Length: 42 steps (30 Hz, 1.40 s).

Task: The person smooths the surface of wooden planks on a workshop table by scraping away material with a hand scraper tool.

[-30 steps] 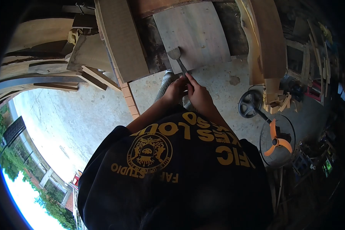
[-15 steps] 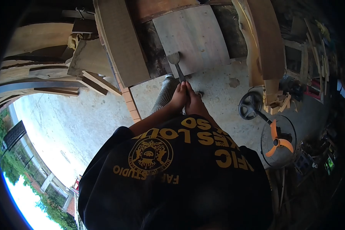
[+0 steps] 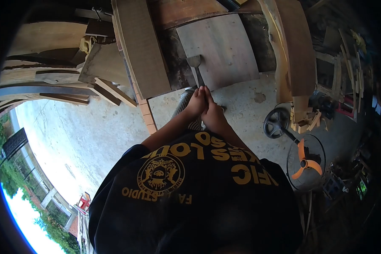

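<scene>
A putty knife (image 3: 194, 62) with a broad flat blade points away from me, its blade over the left edge of a pale wooden board (image 3: 224, 46). My left hand (image 3: 196, 104) is closed round its handle. Pressed against it from the other side, my right hand (image 3: 212, 112) is closed on the same handle, and the two hands hide most of it. Below the hands shows a striped trouser leg (image 3: 184, 101). The pale board lies on a dark, stained work surface (image 3: 178, 72) and bears a few small spots.
A long brown board (image 3: 146, 55) lies left of the pale one. To the right are wooden planks (image 3: 294, 46) and a heap of offcuts (image 3: 307, 118). An orange-bladed fan (image 3: 302, 158) stands on the concrete floor (image 3: 245, 110). Timber pieces (image 3: 51, 78) are stacked at the far left.
The putty knife has slid forward and slightly left over the pale board, with both hands still on the handle. The whole view has shifted a little.
</scene>
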### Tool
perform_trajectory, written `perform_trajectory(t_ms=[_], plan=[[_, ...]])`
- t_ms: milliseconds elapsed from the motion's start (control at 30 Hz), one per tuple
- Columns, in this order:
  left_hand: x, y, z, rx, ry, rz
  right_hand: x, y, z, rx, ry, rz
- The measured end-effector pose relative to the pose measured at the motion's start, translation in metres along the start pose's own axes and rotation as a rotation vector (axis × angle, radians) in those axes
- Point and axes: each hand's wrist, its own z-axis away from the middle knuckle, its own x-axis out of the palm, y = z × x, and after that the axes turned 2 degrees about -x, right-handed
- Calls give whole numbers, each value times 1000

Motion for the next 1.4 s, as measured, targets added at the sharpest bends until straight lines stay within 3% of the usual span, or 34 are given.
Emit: perform_trajectory(t_ms=[67,133,167,267,467,567,700,733,867,933,1000,1100,1267,1333,1400], plan=[[2,21,-11,74,55,-26,-9,-13,-24,159,-66,90],[-8,36,-48,95,59,-11,-15,-26,-60,166,-74,115],[-7,61,-49,21,-44,195,-16,-30,-74,171,-80,138],[-8,101,-55,-6,10,20,-18,-40,-102,144,-35,191],[-4,76,-43,-17,7,-25,-10,-18,-73,57,37,60],[-10,55,-57,0,-10,-37,-16,-24,-68,145,-10,32],[-11,97,-73,-30,-29,100,-23,-40,-107,174,-18,100],[-10,111,-77,-10,48,21,-25,-45,-118,149,-8,109],[-25,114,-111,15,37,-54,-34,-60,-133,140,-31,38],[-19,118,-99,73,60,-93,-34,-55,-128,152,-44,-17],[-3,122,-69,62,35,-63,-31,-44,-114,36,52,101],[7,84,-48,96,-120,-67,-36,-24,-62,-105,129,22],[27,37,24,-219,-482,19,-45,33,29,-305,213,-4],[23,-15,16,-254,-518,-42,-58,35,58,259,-134,-66],[28,-38,18,-284,-553,-99,-51,71,75,223,-130,-49]])
